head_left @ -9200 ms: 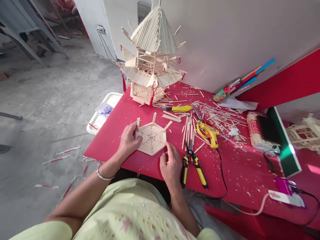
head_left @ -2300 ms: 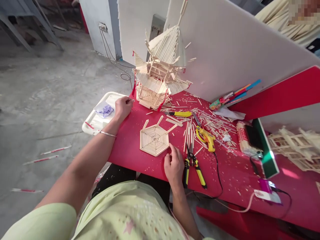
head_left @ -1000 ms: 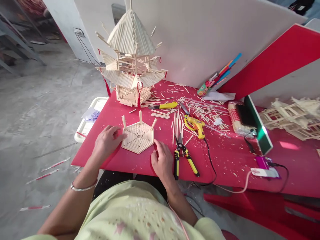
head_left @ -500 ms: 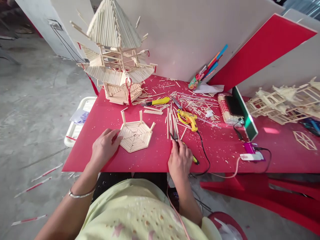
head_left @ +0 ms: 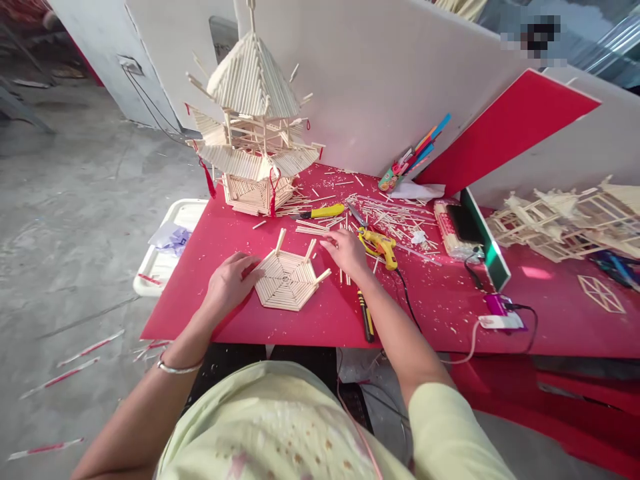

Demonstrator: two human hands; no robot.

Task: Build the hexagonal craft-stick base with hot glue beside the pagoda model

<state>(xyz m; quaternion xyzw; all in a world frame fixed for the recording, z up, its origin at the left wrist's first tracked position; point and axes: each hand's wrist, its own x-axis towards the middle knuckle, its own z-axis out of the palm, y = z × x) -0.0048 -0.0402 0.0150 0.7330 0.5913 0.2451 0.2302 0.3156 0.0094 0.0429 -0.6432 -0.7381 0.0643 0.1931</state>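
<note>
My left hand [head_left: 233, 283] rests on the table, thumb and fingers closed on the left edge of a flat many-sided panel [head_left: 286, 283] of thin wooden sticks in a web pattern. Short stick posts [head_left: 309, 251] stand up from its back and right edges. Beyond it, my right hand [head_left: 346, 252] reaches over the table with fingertips pinched at the right ends of a few loose wooden sticks [head_left: 311, 228]. Under my right forearm lies a tool with a black and yellow handle [head_left: 366, 317]; its front end is partly hidden. A yellow glue gun [head_left: 380, 247] lies right of that hand.
A tall stick pagoda [head_left: 260, 143] stands at the back left. Near it are a yellow utility knife [head_left: 325, 211], scissors [head_left: 357, 213] and scattered sticks. A pen cup [head_left: 390, 177], a phone [head_left: 465, 223], a power strip [head_left: 503, 322] and another stick model [head_left: 555, 223] occupy the right side.
My right hand has left the black-and-yellow-handled tool and moved up and left to the loose sticks. My left hand stays at the panel's edge. The whole view has shifted slightly.
</note>
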